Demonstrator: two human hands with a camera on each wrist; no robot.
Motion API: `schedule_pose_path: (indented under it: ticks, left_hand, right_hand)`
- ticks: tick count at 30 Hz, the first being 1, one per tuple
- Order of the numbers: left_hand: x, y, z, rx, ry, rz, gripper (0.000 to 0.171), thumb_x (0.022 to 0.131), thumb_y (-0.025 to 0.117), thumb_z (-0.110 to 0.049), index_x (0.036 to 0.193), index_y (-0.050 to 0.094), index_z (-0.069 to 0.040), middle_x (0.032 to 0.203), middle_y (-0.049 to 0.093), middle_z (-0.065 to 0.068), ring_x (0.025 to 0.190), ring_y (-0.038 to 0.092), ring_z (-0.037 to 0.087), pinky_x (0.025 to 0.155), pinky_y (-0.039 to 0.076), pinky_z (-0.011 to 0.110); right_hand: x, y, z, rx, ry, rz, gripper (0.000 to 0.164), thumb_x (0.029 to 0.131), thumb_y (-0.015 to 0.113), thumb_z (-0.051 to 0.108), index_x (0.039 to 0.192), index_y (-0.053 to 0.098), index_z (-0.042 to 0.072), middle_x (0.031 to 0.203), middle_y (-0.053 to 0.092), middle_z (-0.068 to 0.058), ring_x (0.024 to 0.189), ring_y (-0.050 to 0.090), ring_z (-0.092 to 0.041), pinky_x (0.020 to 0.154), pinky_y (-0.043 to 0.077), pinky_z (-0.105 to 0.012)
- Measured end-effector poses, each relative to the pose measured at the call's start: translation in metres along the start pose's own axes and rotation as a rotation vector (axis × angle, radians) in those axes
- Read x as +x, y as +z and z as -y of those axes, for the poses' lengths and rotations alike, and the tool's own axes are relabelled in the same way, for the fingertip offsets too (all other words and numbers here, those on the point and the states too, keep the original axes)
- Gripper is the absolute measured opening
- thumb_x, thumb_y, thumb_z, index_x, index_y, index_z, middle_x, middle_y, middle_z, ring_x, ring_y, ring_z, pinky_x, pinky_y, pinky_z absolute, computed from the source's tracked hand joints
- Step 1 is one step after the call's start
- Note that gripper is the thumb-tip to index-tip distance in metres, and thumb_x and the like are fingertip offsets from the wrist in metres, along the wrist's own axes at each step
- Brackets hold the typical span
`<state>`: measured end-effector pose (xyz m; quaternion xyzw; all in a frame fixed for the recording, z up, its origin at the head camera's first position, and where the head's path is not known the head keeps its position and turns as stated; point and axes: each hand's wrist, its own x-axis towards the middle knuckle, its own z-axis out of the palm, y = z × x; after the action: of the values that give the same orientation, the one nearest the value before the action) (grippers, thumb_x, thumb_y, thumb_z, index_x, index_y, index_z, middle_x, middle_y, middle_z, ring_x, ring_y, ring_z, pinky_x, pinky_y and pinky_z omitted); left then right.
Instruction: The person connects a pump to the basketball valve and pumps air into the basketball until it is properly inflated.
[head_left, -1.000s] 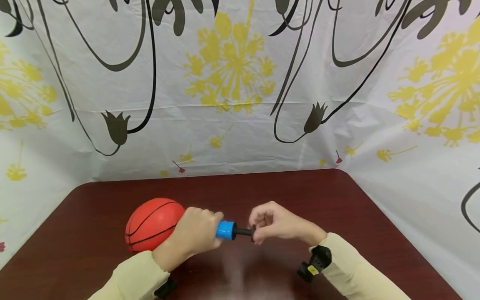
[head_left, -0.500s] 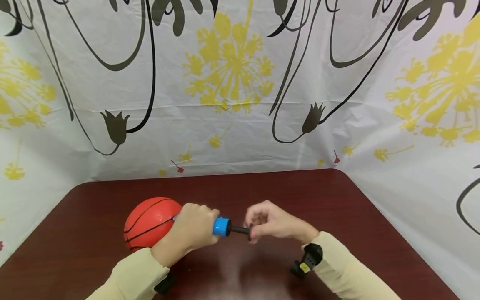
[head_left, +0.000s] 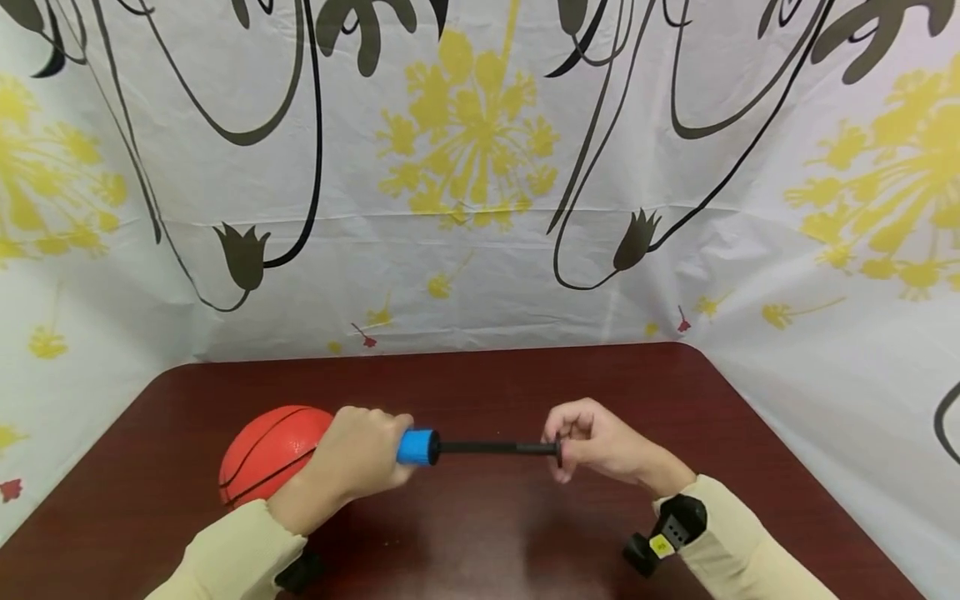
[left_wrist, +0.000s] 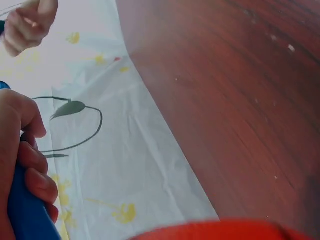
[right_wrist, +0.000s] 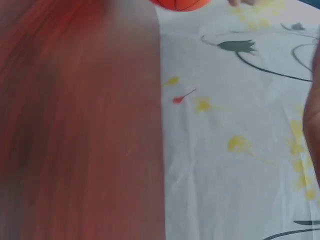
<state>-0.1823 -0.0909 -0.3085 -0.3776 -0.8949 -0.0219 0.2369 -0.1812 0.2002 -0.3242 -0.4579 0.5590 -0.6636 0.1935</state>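
Observation:
My left hand (head_left: 358,454) grips the blue barrel of a hand pump (head_left: 415,447), its fingers wrapped round it, as the left wrist view also shows with the blue barrel (left_wrist: 29,210). A long black rod runs out of the barrel to the right. At the rod's far end, my right hand (head_left: 600,442) pinches the black handle (head_left: 558,450) between thumb and fingers. Behind the left hand sits a red ball (head_left: 266,454) with black lines like a basketball; the hand hides its right side and the pump's other end.
Both hands are over a dark red-brown table (head_left: 480,533) with rounded far corners. A white sheet (head_left: 480,283) printed with yellow and grey flowers hangs behind and along the sides. A black wrist camera (head_left: 667,533) sits on the right sleeve.
The right hand has moved right and drawn the rod much further out of the barrel. The left hand with the pump and the ball have shifted a little left in view.

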Motion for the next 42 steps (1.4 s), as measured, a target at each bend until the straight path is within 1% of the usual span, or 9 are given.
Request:
schedule_pose_path:
  ticks: [3,7,12,17,25,30,35,38,42]
  left_hand:
    - [0.004,0.002,-0.003,0.009,0.015,0.014,0.026,0.059,0.070,-0.028,0.064,0.050,-0.013,0.050,0.044,-0.005,0.041,0.039,0.007,0.039,0.033,0.024]
    - [0.016,0.006,-0.017,-0.029,0.043,0.004,0.026,0.059,0.069,-0.028,0.060,0.047,-0.013,0.048,0.040,-0.006,0.041,0.036,0.007,0.039,0.031,0.023]
    - [0.021,0.007,-0.024,-0.049,0.045,-0.030,0.030,0.058,0.070,-0.027,0.058,0.044,-0.014,0.047,0.036,-0.006,0.039,0.033,0.006,0.039,0.029,0.022]
    - [0.016,0.005,-0.016,-0.058,0.067,-0.023,0.027,0.062,0.068,-0.029,0.061,0.046,-0.015,0.048,0.038,-0.007,0.040,0.035,0.005,0.039,0.030,0.021]
    - [0.002,0.009,0.002,-0.036,0.001,0.009,0.026,0.061,0.070,-0.031,0.067,0.053,-0.013,0.053,0.049,-0.005,0.043,0.042,0.007,0.040,0.034,0.024]
    - [0.012,0.008,-0.009,-0.022,0.035,0.020,0.027,0.059,0.070,-0.028,0.060,0.047,-0.013,0.048,0.040,-0.006,0.041,0.037,0.006,0.040,0.032,0.023]
    - [0.019,0.004,-0.014,0.024,0.060,0.035,0.027,0.058,0.069,-0.029,0.058,0.046,-0.014,0.047,0.038,-0.006,0.040,0.034,0.007,0.039,0.030,0.023]
    - [0.017,0.006,-0.013,0.017,0.080,0.059,0.026,0.060,0.069,-0.030,0.060,0.048,-0.015,0.048,0.039,-0.006,0.039,0.034,0.007,0.039,0.030,0.022]
    - [0.011,0.009,-0.010,-0.036,0.086,0.082,0.023,0.064,0.067,-0.030,0.065,0.051,-0.013,0.050,0.043,-0.006,0.041,0.036,0.005,0.039,0.031,0.021]
  right_hand:
    - [0.001,0.003,-0.003,-0.048,0.006,0.010,0.009,0.079,0.055,-0.008,0.081,0.047,-0.012,0.070,0.062,-0.011,0.066,0.062,-0.010,0.054,0.051,-0.032]
    - [0.021,0.011,-0.011,-0.181,-0.055,0.008,0.017,0.082,0.060,0.006,0.081,0.051,-0.009,0.069,0.057,-0.020,0.066,0.062,-0.010,0.051,0.050,-0.039]
    - [0.035,0.020,-0.014,-0.212,-0.068,-0.042,0.020,0.081,0.061,0.010,0.083,0.052,-0.008,0.079,0.061,-0.001,0.066,0.061,-0.008,0.056,0.051,-0.036]
    - [0.025,0.017,-0.010,-0.095,-0.027,-0.051,0.009,0.081,0.060,0.002,0.086,0.054,-0.003,0.081,0.063,0.002,0.068,0.061,-0.008,0.059,0.051,-0.030]
    - [-0.001,0.000,-0.004,0.140,-0.074,0.053,0.006,0.088,0.052,0.009,0.092,0.055,0.009,0.082,0.061,0.001,0.071,0.059,-0.006,0.062,0.047,-0.019]
    - [0.018,0.009,-0.013,-0.024,-0.042,0.018,0.015,0.082,0.060,0.009,0.080,0.050,-0.003,0.082,0.061,0.001,0.067,0.061,-0.008,0.057,0.050,-0.025]
    - [0.040,0.018,-0.025,-0.221,-0.016,-0.021,0.024,0.079,0.064,0.015,0.080,0.052,-0.006,0.072,0.059,-0.014,0.062,0.060,-0.008,0.053,0.050,-0.037]
    - [0.038,0.019,-0.025,-0.219,0.018,-0.023,0.024,0.079,0.064,0.013,0.082,0.052,-0.008,0.072,0.061,-0.012,0.062,0.060,-0.008,0.053,0.050,-0.041]
    - [0.024,0.013,-0.017,-0.106,0.055,0.011,0.020,0.079,0.062,0.003,0.085,0.049,-0.011,0.081,0.063,0.001,0.066,0.061,-0.009,0.057,0.051,-0.035]
